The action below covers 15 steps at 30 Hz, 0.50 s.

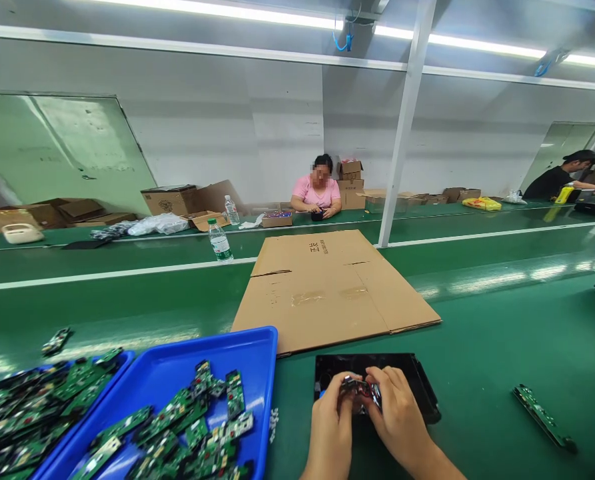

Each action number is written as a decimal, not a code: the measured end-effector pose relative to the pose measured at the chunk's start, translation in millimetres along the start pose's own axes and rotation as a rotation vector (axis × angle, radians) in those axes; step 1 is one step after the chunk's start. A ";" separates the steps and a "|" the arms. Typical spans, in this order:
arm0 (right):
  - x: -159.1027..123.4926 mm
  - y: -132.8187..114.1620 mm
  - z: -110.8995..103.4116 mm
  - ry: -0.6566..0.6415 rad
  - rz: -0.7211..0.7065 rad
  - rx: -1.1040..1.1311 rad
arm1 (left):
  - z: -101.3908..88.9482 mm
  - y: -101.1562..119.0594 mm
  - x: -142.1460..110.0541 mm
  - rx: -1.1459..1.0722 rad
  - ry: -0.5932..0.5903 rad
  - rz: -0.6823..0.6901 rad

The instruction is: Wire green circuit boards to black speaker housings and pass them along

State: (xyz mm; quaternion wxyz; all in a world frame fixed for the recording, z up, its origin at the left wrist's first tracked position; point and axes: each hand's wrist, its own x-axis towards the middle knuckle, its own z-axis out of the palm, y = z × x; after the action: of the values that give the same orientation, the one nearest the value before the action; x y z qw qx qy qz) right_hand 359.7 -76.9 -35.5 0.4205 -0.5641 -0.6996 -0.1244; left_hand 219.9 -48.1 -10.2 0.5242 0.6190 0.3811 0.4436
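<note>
The left hand and right hand meet over a shallow black plastic casing, their fingers curled closed, gripping from both sides a small dark component with thin red wires. The component sits over the middle of the casing; the fingers hide much of it, and whether the two touch cannot be told. The far edge of the casing lies just short of the near edge of a flattened tan cardboard sheet. Beyond its right edge, a wide stretch of green bench mat runs to a long green circuit board lying loose. Just beside the left hand rises the straight right rim of a bright blue plastic tray, heaped with green circuit boards. A second blue plastic tray, also heaped, sits just left of it.
</note>
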 end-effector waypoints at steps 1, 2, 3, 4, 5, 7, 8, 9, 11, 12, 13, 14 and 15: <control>-0.2 0.1 0.2 -0.009 0.007 -0.001 | 0.4 1.9 0.0 -0.006 0.008 -0.003; 0.2 0.5 -0.4 -0.021 0.013 -0.001 | 0.5 4.1 0.2 -0.006 0.015 -0.005; 1.2 1.3 -2.0 -0.038 0.015 -0.002 | 0.3 6.4 0.5 0.005 0.021 -0.004; 2.9 2.6 -4.6 -0.061 0.006 -0.007 | -0.2 8.6 0.9 0.028 0.026 0.000; 5.0 4.4 -8.1 -0.094 -0.021 -0.017 | -1.0 10.5 1.4 0.060 0.035 0.008; 9.6 9.7 -16.2 -0.189 -0.092 -0.074 | -3.1 12.6 2.9 0.127 0.068 0.021; 11.2 13.2 -20.0 -0.243 -0.112 -0.120 | -4.2 12.6 3.8 0.152 0.086 0.021; 12.1 16.9 -23.0 -0.293 -0.116 -0.167 | -5.3 12.0 4.8 0.169 0.102 0.015; 11.0 24.1 -26.1 -0.366 -0.078 -0.235 | -7.4 9.8 7.1 0.165 0.127 -0.012; 9.4 26.9 -26.3 -0.389 -0.054 -0.247 | -8.5 8.8 8.4 0.158 0.139 -0.022; 7.5 28.8 -26.1 -0.409 -0.040 -0.247 | -9.8 8.1 9.7 0.155 0.151 -0.027; 5.8 29.5 -25.6 -0.424 -0.031 -0.241 | -11.4 7.9 11.0 0.162 0.156 -0.030; 4.6 29.1 -25.3 -0.434 -0.021 -0.233 | -13.1 8.4 12.4 0.179 0.154 -0.032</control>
State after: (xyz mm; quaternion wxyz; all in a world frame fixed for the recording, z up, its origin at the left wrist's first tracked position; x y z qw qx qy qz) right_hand 397.0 -80.5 -25.3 0.1914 -0.6148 -0.7604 -0.0847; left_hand 211.4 -33.7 0.7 0.4430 0.6212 0.4684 0.4456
